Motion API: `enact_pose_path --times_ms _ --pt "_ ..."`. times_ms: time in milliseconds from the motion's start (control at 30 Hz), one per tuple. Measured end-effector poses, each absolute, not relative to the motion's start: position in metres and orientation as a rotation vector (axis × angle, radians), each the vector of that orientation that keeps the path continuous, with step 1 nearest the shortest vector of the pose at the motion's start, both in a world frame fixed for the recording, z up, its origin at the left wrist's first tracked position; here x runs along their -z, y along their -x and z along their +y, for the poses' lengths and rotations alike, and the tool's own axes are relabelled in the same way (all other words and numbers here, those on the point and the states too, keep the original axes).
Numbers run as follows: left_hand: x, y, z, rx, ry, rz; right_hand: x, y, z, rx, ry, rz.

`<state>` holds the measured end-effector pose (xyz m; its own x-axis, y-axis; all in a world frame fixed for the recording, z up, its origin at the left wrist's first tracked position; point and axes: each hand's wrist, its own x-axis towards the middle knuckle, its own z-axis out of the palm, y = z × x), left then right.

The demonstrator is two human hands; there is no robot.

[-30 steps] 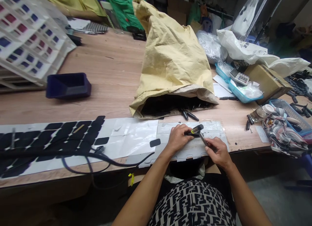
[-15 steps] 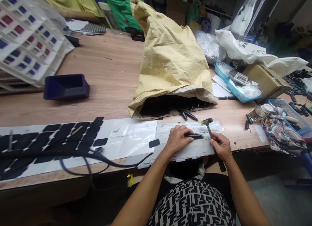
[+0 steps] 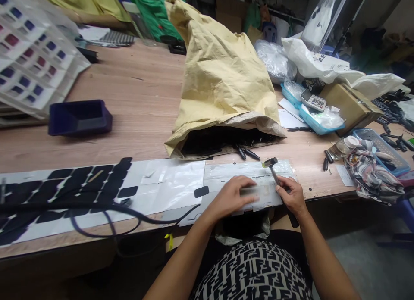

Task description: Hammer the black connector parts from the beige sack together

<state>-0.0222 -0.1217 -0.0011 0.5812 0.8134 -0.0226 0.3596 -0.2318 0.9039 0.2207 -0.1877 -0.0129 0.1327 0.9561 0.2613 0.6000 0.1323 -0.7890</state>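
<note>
My right hand (image 3: 292, 195) is closed around the handle of a small hammer (image 3: 271, 166). Its black and yellow head rests on a clear plastic sheet (image 3: 226, 170) at the table's near edge. My left hand (image 3: 233, 195) lies low over the same sheet, just left of the right hand. Its fingers are smeared by motion, so I cannot tell whether they hold anything. Behind the sheet a tan paper sack (image 3: 223, 76) lies open towards me, full of black stick-like pieces (image 3: 223, 140). Two of these pieces (image 3: 247, 154) lie just outside its mouth.
A white sheet with several black pads (image 3: 80, 183) and a black cable (image 3: 113, 211) run along the near left edge. One loose pad (image 3: 201, 191) lies near my left hand. A dark blue tray (image 3: 77, 117) is at left, a blue basket (image 3: 315, 126) with a calculator (image 3: 312, 101) and a patterned cloth (image 3: 371, 175) at right.
The hammer head lifted off the black piece and swung right onto the sheet. My left hand slid from that piece towards the near edge; the piece no longer shows.
</note>
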Motion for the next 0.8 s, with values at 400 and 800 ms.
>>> enact_pose_path --times_ms 400,800 --pt "0.007 0.006 -0.039 -0.626 -2.375 1.519 0.011 -0.218 -0.190 -0.440 1.577 -1.635" --pt "0.007 0.018 -0.052 -0.617 -2.334 1.306 0.011 -0.218 -0.190 -0.448 1.584 -1.627"
